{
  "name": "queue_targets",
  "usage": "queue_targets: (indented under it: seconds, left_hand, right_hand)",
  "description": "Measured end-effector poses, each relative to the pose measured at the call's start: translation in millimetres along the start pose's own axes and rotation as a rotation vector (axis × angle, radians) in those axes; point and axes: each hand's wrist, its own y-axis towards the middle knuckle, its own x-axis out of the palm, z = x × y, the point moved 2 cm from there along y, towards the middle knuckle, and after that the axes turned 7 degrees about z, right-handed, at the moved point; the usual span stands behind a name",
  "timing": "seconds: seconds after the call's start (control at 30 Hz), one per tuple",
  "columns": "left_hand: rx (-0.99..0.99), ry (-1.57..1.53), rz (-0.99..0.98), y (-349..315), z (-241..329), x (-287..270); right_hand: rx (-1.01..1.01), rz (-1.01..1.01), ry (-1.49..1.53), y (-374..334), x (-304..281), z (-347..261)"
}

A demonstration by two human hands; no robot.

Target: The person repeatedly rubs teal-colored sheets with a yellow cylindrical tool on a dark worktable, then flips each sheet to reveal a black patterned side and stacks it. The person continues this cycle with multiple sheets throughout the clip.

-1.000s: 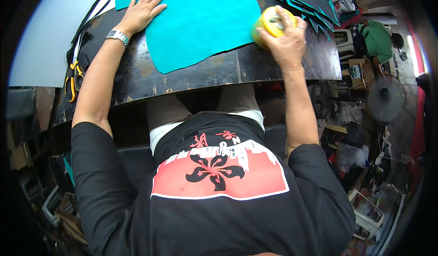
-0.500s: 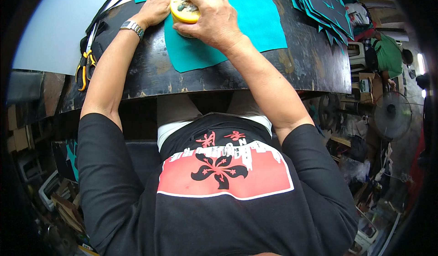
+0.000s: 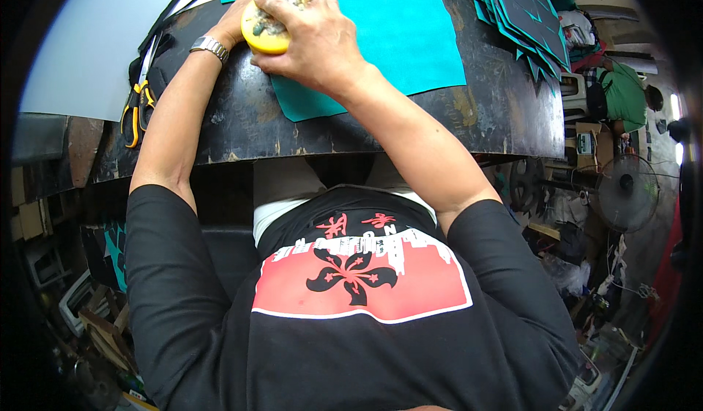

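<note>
A teal sheet [image 3: 403,38], cloth-like or leather-like, lies on the dark worn table [image 3: 505,111]. My right hand [image 3: 322,45] grips a round yellow block [image 3: 265,39] with a grey, stained top, fingers wrapped over its edge. The block stands at the left edge of the sheet, close against my left hand [image 3: 233,21]. That left hand lies with its fingers stretched forward by the sheet's upper left part, partly covered by the block and my right hand. Whether the block's underside touches the sheet is hidden.
Scissors [image 3: 139,103] with orange and black handles lie left of my left forearm, beside a black strap [image 3: 176,1]. A large pale sheet [image 3: 73,45] covers the far left. Stacked dark, teal-edged pieces [image 3: 520,16] sit at the right. Beyond are a fan [image 3: 626,191] and a person in green [image 3: 626,100].
My right hand has moved left with the yellow block, from the sheet's surface toward its left edge and my left hand. My left hand stays nearly in place.
</note>
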Motion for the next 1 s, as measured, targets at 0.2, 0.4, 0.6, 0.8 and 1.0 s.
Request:
queue_targets:
  seconds: [0.2,0.4,0.6,0.8,1.0]
  left_hand:
    - [-0.111,-0.005,0.001,2.7,-7.3,3.2]
    - [-0.177,0.076,-0.023,6.1,7.0,-5.0]
    - [-0.554,0.313,-0.225,28.0,82.8,-9.6]
    - [-0.402,0.184,-0.048,16.2,148.1,-9.6]
    - [-0.369,0.214,-0.115,15.3,145.0,-10.5]
  right_hand:
    - [0.011,0.020,-0.072,-20.3,-33.2,42.1]
    - [0.493,0.117,-0.220,-57.9,-133.9,138.1]
    - [0.352,0.033,-0.413,-87.0,-148.1,99.8]
    - [0.238,-0.026,-0.227,-111.7,-163.4,67.6]
    - [0.288,0.114,-0.406,-42.2,-124.7,160.1]
